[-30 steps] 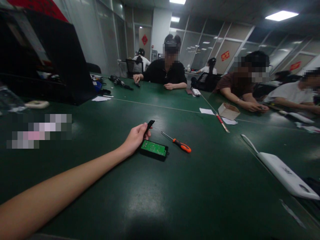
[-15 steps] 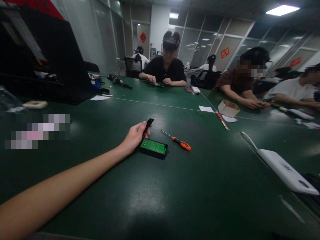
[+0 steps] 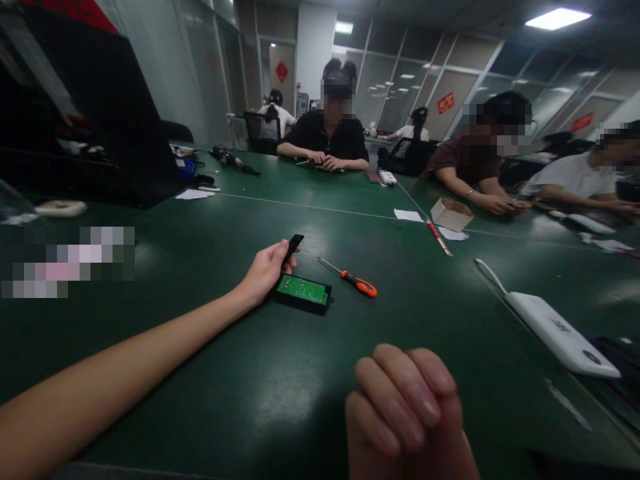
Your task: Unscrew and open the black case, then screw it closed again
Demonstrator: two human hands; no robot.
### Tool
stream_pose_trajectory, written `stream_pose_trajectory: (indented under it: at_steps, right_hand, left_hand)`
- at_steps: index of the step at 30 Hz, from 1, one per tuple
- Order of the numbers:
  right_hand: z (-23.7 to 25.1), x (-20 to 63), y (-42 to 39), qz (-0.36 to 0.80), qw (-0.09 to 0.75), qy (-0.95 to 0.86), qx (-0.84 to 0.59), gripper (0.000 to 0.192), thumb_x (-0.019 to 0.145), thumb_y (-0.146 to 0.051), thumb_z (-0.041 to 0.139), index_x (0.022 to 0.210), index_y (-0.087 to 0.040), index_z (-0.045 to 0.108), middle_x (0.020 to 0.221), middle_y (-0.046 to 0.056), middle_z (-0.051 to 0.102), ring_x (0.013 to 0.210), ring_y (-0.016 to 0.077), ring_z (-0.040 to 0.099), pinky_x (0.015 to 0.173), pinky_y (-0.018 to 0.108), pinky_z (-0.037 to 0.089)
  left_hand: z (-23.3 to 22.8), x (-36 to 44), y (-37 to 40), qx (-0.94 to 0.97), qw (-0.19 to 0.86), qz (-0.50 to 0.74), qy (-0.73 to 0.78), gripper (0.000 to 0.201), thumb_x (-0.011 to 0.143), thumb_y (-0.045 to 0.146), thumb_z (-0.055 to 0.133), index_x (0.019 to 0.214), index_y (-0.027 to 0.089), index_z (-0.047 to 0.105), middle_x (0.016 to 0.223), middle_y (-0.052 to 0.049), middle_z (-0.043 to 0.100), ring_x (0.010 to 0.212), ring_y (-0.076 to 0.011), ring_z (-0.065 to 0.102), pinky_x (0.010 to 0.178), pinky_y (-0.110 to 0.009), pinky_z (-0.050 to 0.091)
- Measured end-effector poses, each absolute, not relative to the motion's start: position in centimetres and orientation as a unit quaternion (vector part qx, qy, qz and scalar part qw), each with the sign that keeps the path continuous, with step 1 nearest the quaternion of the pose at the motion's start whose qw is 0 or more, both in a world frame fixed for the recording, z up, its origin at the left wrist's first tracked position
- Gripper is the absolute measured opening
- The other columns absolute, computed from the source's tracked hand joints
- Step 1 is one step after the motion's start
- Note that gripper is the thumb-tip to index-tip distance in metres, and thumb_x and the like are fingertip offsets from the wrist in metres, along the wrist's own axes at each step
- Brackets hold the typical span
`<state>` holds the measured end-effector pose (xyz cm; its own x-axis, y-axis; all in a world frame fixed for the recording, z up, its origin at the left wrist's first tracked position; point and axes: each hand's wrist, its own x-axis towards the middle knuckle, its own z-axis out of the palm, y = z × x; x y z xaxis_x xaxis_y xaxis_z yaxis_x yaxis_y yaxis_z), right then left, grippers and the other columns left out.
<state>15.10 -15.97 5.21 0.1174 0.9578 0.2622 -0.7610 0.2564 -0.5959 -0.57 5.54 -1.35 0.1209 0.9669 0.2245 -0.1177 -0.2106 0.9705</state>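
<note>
My left hand (image 3: 270, 268) grips a thin black cover (image 3: 293, 249), tilted up on its edge. Just below it, a black plastic case (image 3: 303, 304) lies open side up on the table, with a green circuit board (image 3: 303, 289) inside. The left fingers are beside the case; whether they touch it I cannot tell. Right of the case lies a screwdriver (image 3: 359, 283) with an orange and black handle, its tip pointing away to the left. Close to the camera, my right hand (image 3: 407, 407) is raised with its fingers curled closed; what is inside them, if anything, is hidden.
A white power bank-like device (image 3: 563, 333) with a cable loop lies on the green table (image 3: 210, 400) at right. Farther back are a small open box (image 3: 451, 215) and papers (image 3: 409, 215). A large black panel (image 3: 100, 113) stands at left. Several people sit around.
My right hand has come up into view from below with curled fingers. My left hand keeps its hold on the cover. The whole view has shifted slightly.
</note>
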Motion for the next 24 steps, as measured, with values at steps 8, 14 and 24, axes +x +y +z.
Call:
stream_pose_trajectory:
  at_steps: [8, 14, 24]
  right_hand:
    - [5.6, 14.7, -14.5, 0.657, 0.702, -0.259, -0.094, 0.002, 0.09, -0.027, 0.069, 0.089, -0.027, 0.07, 0.078, -0.002, 0.058, 0.069, 0.0092, 0.057, 0.066, 0.019, 0.054]
    - [5.6, 14.5, -14.4, 0.632, 0.718, -0.25, -0.151, 0.002, 0.086, -0.028, 0.073, 0.085, -0.028, 0.072, 0.075, -0.002, 0.059, 0.066, 0.0095, 0.059, 0.062, 0.02, 0.054]
    - [7.2, 12.5, -15.8, 0.493, 0.8, -0.109, -0.323, 0.015, 0.074, -0.022, 0.084, 0.083, -0.024, 0.072, 0.074, -0.002, 0.076, 0.067, 0.0134, 0.073, 0.066, 0.023, 0.061]
  left_hand:
    - [-1.3, -0.5, 5.6, 0.554, 0.5, 0.542, 0.386, 0.056, 0.088, 0.065, 0.05, 0.095, 0.012, 0.067, 0.069, -0.002, 0.06, 0.057, -0.0123, 0.05, 0.055, -0.025, 0.038]
    - [-1.0, -0.5, 5.3, 0.555, 0.499, 0.542, 0.386, 0.056, 0.087, 0.065, 0.05, 0.094, 0.012, 0.067, 0.069, -0.002, 0.06, 0.057, -0.0126, 0.05, 0.055, -0.025, 0.038]
    - [-1.0, -0.4, 5.3, 0.553, 0.498, 0.544, 0.388, 0.058, 0.085, 0.068, 0.051, 0.093, 0.012, 0.067, 0.068, -0.002, 0.061, 0.055, -0.0124, 0.05, 0.054, -0.025, 0.038]
